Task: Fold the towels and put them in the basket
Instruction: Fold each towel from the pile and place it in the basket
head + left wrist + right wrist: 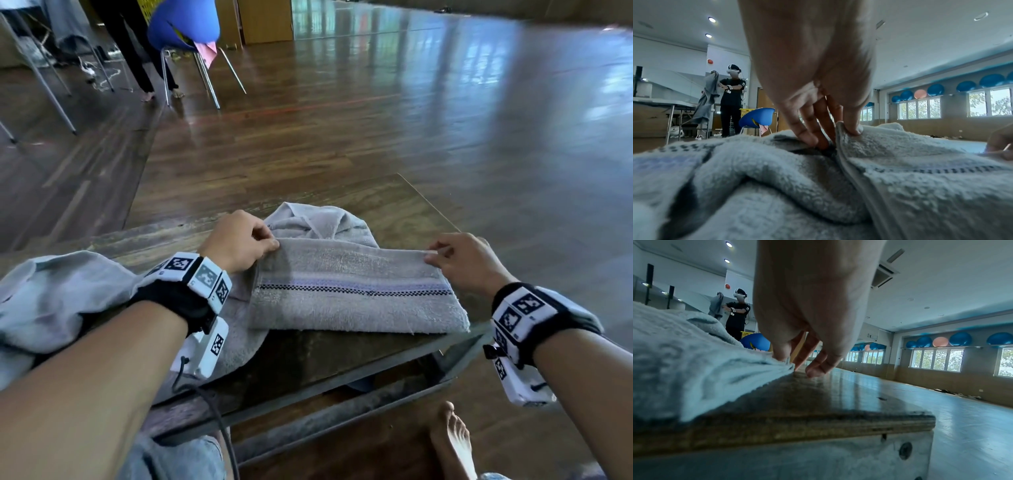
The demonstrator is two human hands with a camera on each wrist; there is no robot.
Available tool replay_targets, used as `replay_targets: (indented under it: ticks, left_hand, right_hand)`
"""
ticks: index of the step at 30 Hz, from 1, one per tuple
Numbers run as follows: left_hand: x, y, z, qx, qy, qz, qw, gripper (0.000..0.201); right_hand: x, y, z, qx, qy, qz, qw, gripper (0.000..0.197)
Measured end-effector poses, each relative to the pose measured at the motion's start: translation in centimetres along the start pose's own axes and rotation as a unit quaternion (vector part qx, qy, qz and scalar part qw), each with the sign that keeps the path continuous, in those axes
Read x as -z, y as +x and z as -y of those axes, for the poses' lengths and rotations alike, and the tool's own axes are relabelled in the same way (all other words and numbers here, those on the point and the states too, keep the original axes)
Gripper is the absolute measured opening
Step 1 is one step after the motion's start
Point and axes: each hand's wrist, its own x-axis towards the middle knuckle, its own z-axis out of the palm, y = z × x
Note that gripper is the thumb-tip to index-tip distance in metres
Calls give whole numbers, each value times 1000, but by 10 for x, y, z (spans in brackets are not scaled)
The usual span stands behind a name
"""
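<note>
Head view: both my hands pinch the far edge of a half-folded towel [352, 294] on the table [404, 202].

Left hand [239, 245] pinches the far-left corner, thumb on top, fingers tucked under the layer; right hand [469, 262] pinches the far-right corner between thumb and forefinger, other fingers loosely curled just off the tabletop. Towel lies near the front table edge, striped band facing up, rest bunched behind and to the left. Looks soft, floppy, light, grippy terry; it will sag between grips, so hold both corners of the folded edge. Second cloth [51, 294] lies left. No basket near me.
</note>
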Motion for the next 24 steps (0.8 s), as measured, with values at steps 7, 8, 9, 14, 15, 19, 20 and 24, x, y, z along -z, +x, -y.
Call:
replay_targets:
  ticks: [7, 8, 9, 14, 15, 19, 20, 24]
  left_hand:
    - [9, -9, -7, -25, 7, 84, 996, 22]
    - [10, -10, -9, -35, 29, 102, 994, 19]
    - [12, -11, -12, -40, 39, 109, 992, 14]
    - [22, -13, -30, -66, 22, -25, 997, 6]
    - [26, -12, -35, -77, 10, -77, 994, 7]
    - [45, -13, -52, -140, -43, -234, 961, 11]
    - [47, -16, -53, -151, -54, -244, 956, 13]
    - [38, -31, -46, -161, -31, -157, 974, 15]
  right_hand:
    - [5, -4, 12, 0, -32, 18, 999, 7]
    - [8, -6, 14, 0, -57, 32, 998, 9]
    - [12, -7, 15, -2, -79, 47, 996, 15]
    - [43, -20, 24, 13, -41, -31, 999, 14]
    - [50, -23, 26, 24, -22, -90, 995, 14]
    - [75, -34, 31, 91, 68, -284, 952, 16]
    - [79, -37, 28, 101, 90, -295, 946, 16]
    - [71, -56, 2, 99, 62, -209, 971, 15]
